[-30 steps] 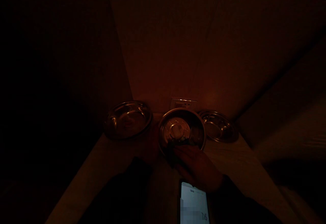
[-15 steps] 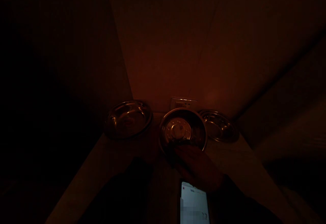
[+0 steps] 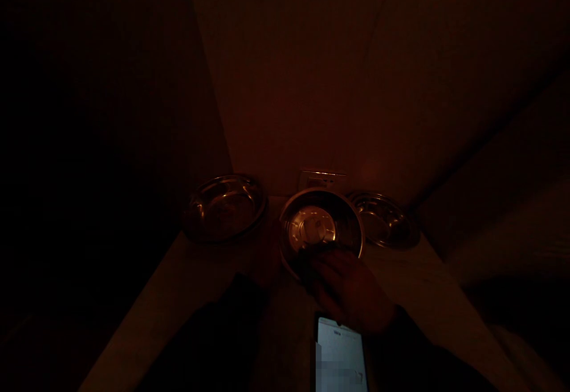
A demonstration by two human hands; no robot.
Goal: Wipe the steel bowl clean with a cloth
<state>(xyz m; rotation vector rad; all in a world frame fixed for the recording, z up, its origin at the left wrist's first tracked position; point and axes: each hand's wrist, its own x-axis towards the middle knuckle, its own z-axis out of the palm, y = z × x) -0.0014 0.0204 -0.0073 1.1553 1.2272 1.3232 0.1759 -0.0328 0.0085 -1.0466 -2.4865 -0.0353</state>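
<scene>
A round, shiny metal bowl (image 3: 312, 199) sits in the middle with its opening towards me. My left hand (image 3: 267, 261), very dim, grips the bowl at its left side; most of its fingers are lost in the dark. On the near inside wall, my right hand (image 3: 351, 285) presses a dark cloth (image 3: 307, 264) with its fingers bent over it. Only part of the cloth shows, and its edges are hard to make out. Below my right hand lies a phone (image 3: 341, 350) with a lit screen.
One shallow metal dish (image 3: 227, 208) stands at the back left of the table (image 3: 146, 303). Another metal dish (image 3: 385, 223) is at the back right, partly behind the bowl. Behind them rises a wall with a socket plate (image 3: 323, 178). The room is very dark.
My right hand has shifted slightly right and up along the near side of the bowl. The bowl has moved a touch to the right. The light on the wall has dimmed.
</scene>
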